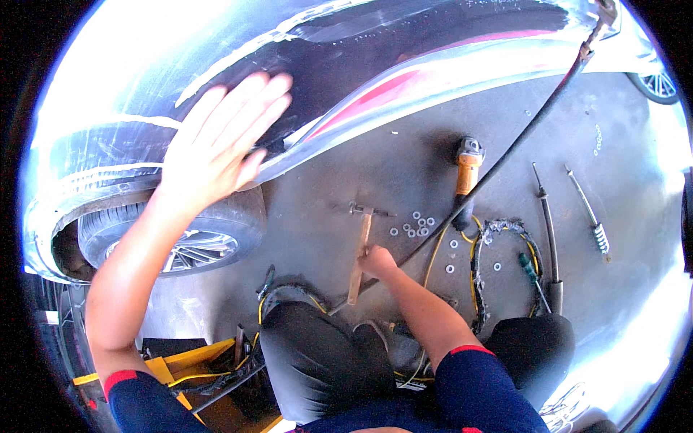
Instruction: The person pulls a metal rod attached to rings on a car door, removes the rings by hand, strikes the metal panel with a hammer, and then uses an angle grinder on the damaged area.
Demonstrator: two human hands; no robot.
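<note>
My left hand (pixel 220 144) is open, fingers extended, lying over the scuffed car panel (pixel 346 50); I cannot tell whether the whole palm touches it. The panel has pale streaks, dark bare areas and a red strip along its lower edge. Below it is a wheel (pixel 234 227) in the arch. My right hand (pixel 379 263) is closed round the wooden handle of a hammer (pixel 364 229), held low with its metal head toward the car. Near the hammer, several washers (pixel 422 227) lie on the floor, and to their right is an orange angle grinder (pixel 467 173).
A black hose (pixel 520 141) crosses the grey floor (pixel 361 180). On the right lie a green-handled screwdriver (pixel 527 265), a long rod tool (pixel 548 231) and another metal tool (pixel 599 234). Cables loop near my knees. A yellow metal object (pixel 180 353) is at lower left.
</note>
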